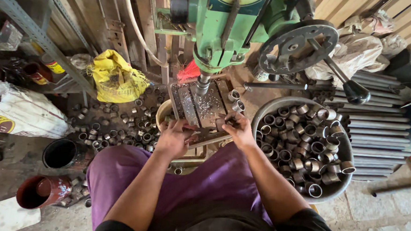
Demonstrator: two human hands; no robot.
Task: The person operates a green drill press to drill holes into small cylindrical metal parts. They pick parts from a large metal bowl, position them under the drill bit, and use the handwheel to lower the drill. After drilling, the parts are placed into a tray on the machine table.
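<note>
The small metal piece point(220, 124) sits at the front edge of the drill table point(201, 106), pinched in the right hand point(236, 130) fingers. The left hand point(174, 138) presses flat, fingers released, beside it. The drill bit point(201, 88) hangs close above, so fingers could get cut, and the sharp shavings could prick. Metal rings point(302, 144) fill a bowl point(262, 114); more litter the dirty floor point(120, 125).
</note>
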